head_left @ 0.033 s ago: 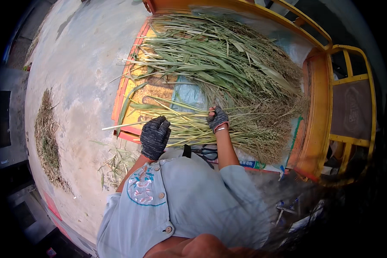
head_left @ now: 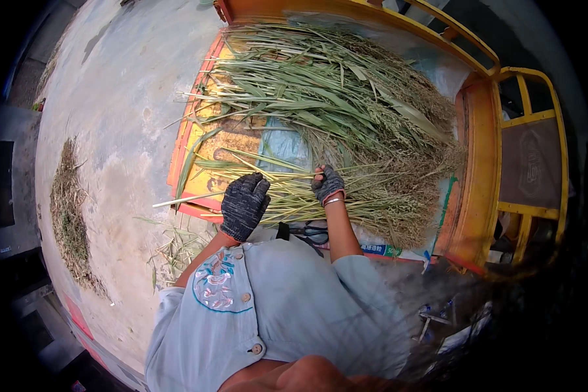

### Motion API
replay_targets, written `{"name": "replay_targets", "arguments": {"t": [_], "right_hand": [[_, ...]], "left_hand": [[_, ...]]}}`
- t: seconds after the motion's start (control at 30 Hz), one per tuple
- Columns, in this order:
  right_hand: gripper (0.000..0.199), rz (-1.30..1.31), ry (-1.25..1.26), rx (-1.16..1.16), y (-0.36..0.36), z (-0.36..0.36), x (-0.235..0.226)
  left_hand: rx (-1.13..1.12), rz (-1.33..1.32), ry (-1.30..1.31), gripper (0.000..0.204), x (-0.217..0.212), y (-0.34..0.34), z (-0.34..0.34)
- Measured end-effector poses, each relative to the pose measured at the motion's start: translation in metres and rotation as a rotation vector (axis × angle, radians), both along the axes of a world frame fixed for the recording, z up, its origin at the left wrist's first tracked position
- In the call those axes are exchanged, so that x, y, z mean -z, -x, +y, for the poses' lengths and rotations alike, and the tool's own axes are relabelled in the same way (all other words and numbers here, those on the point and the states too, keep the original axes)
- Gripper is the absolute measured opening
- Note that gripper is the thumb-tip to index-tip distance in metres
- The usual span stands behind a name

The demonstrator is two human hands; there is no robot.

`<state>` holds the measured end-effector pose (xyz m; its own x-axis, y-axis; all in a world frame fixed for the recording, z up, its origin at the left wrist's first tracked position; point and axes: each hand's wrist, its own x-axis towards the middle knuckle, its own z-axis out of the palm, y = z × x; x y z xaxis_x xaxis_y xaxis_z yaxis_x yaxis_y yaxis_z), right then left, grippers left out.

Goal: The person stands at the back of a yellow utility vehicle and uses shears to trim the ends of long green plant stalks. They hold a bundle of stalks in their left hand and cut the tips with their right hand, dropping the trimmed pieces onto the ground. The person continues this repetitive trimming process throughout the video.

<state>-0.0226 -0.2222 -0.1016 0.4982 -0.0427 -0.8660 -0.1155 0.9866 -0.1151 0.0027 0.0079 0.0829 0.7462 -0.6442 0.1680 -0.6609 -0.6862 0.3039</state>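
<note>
My left hand [head_left: 244,208], in a dark grey knit glove, is closed around a long pale stalk [head_left: 188,200] whose cut end sticks out to the left. My right hand [head_left: 328,185], in a matching glove with bare fingertips, is closed on the same stalk farther right, near the seed-head side. Beneath both hands lies a layer of stripped yellow-green stalks [head_left: 287,204], their brushy seed heads [head_left: 398,212] pointing right. A thicker pile of leafy green stalks [head_left: 307,85] lies just beyond, on the yellow cart bed [head_left: 225,138].
An orange side wall [head_left: 467,176] and yellow railing [head_left: 532,121] bound the cart at the right. Black-handled scissors [head_left: 313,233] lie by the near edge. Loose leaves [head_left: 176,251] and a heap of dry plant matter [head_left: 70,212] are on the concrete floor at left.
My left hand has slid slightly right and up along the stalk, nearer my right hand. My right hand stays closed and has barely moved.
</note>
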Motion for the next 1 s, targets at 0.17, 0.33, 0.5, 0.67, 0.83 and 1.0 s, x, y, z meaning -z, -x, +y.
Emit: {"name": "replay_targets", "arguments": {"t": [0.17,0.33,0.5,0.67,0.83,1.0], "right_hand": [[0.020,0.031,0.067,0.016,0.028,0.020,0.007],[0.036,0.109,-0.001,0.442,0.027,0.014,0.019],[0.027,-0.171,-0.073,0.820,0.017,-0.016,0.107],[0.022,0.106,-0.034,0.937,-0.005,-0.014,0.103],[0.018,0.122,-0.051,1.016,-0.003,-0.032,0.124],[0.022,0.135,-0.123,1.095,-0.012,-0.041,0.143]], "left_hand": [[0.109,0.629,-0.387,0.029,0.076,-0.002,-0.062],[0.136,0.554,-0.441,0.025,0.117,0.007,-0.057],[0.183,0.653,-0.381,0.032,0.095,0.004,-0.047],[0.096,0.679,-0.375,0.035,0.095,0.001,-0.014],[0.119,0.681,-0.437,0.034,0.054,0.001,0.018],[0.094,0.687,-0.469,0.033,0.022,0.005,0.046]]}}
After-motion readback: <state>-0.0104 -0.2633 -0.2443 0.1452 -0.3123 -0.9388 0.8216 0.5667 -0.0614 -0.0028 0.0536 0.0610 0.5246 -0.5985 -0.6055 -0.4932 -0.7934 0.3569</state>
